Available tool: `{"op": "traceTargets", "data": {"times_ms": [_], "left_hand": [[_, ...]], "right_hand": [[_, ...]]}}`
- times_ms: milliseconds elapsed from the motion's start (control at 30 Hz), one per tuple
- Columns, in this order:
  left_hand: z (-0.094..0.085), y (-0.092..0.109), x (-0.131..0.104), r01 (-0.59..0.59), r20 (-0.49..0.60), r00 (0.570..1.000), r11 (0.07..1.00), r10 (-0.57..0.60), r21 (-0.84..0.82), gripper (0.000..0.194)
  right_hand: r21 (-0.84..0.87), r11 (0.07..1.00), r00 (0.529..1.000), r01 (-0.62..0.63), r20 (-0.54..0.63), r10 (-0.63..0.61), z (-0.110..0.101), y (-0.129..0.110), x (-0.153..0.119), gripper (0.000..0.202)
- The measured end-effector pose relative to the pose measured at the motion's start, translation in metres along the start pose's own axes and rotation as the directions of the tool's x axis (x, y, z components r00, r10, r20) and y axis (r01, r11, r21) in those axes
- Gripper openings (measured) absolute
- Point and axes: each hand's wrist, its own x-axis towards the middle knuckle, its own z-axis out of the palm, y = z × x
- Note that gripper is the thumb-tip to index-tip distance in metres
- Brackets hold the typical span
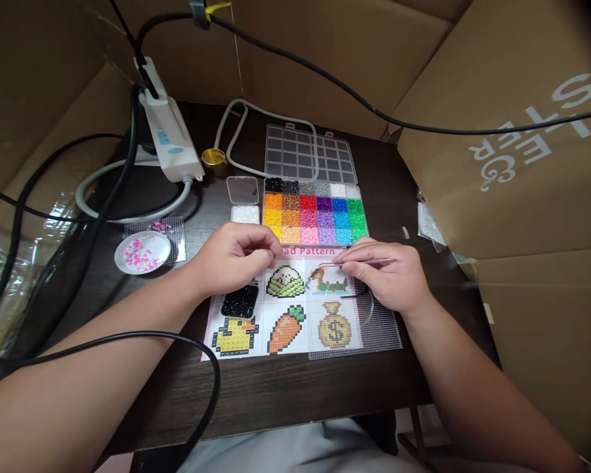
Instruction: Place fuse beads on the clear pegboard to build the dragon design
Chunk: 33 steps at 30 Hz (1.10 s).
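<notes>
Tweezers (pixel 369 262) in right hand (pixel 391 282), grip pinched on them, tip over dragon picture on pattern sheet (pixel 295 309). Thin, stiff, light, likely springy; best held mid-shaft. Clear pegboard (pixel 379 335) lies over sheet's right side: rigid, light, probably slides easily. Left hand (pixel 236 257) rests on sheet, fingers curled; whether they hold anything, cannot tell. Black beads (pixel 240 302) just below it: tiny, would roll and scatter. Bead box (pixel 315 210) behind sheet; dish (pixel 142 252) of pink beads left on table (pixel 276 387).

We take this for a makeshift hobby corner at home: a small dark wooden table (pixel 285 387) hemmed in by cardboard boxes (pixel 522 131). A bead organiser (pixel 315 210) (many colours) and loose cables (pixel 103 197) crowd it.
</notes>
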Motion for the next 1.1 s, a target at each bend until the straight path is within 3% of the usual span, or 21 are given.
{"op": "traceTargets", "data": {"times_ms": [700, 1100], "left_hand": [[0.000, -0.001, 0.000, 0.015, -0.006, 1.000, 1.000, -0.015, -0.025, 0.011], [0.001, 0.000, 0.000, 0.043, -0.001, 0.999, 0.999, -0.043, 0.001, 0.014]], "right_hand": [[-0.015, 0.999, 1.000, -0.030, 0.006, 0.031, -0.001, 0.001, -0.001, 0.006], [0.067, 0.996, 0.997, -0.051, -0.048, 0.054, -0.014, 0.004, -0.004, 0.006]]}}
